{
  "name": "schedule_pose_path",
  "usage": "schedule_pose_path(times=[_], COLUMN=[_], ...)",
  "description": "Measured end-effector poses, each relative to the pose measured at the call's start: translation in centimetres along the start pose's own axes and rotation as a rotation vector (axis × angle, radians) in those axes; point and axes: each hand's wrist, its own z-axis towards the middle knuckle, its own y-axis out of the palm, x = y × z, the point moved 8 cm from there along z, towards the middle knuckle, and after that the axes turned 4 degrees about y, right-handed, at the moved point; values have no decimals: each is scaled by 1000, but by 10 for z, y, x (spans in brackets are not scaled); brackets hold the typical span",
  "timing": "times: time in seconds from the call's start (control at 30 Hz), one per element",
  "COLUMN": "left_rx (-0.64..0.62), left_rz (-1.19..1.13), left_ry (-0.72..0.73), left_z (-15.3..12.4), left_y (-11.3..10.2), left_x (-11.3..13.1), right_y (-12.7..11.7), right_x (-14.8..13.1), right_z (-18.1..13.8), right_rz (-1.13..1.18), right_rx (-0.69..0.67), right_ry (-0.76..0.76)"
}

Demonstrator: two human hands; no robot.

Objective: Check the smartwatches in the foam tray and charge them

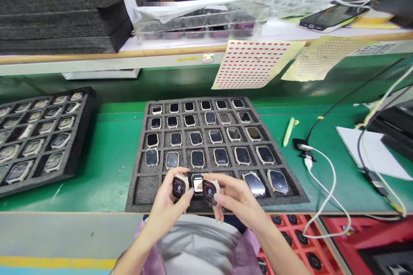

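My left hand (174, 200) is closed around a smartwatch case (179, 187), its dark screen lit with a small figure. In my right hand (235, 195) is a second smartwatch case (210, 192) with a similar lit display, pinched between thumb and fingers. Both are held over the front row of a grey foam tray (134, 193). Between them a watch with a bright white screen (197, 184) shows, partly hidden by my fingers. Several more watch cases, mostly dark-screened, sit in the tray's compartments. The front left compartment (146, 189) holds no watch.
Another foam tray of watches (72, 154) lies tilted at the left. On the right are a green pen (288, 132), white cables (334, 180) and white paper (374, 154). A shelf above carries black foam (64, 13) and clear plastic trays (200, 25). Two people sit beyond it.
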Motion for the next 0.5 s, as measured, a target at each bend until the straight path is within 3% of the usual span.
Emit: schedule_pose_path(times=[0.27,0.5], left_rx=[-112,-138], left_rz=[-237,-271], left_ry=[65,-4], left_z=[-3,-1], left_y=[2,0], left_x=[10,3], right_y=[5,3], right_x=[-13,-12], right_z=[-3,-2], right_rz=[-142,-142], right_rx=[73,101], right_ry=[32,28])
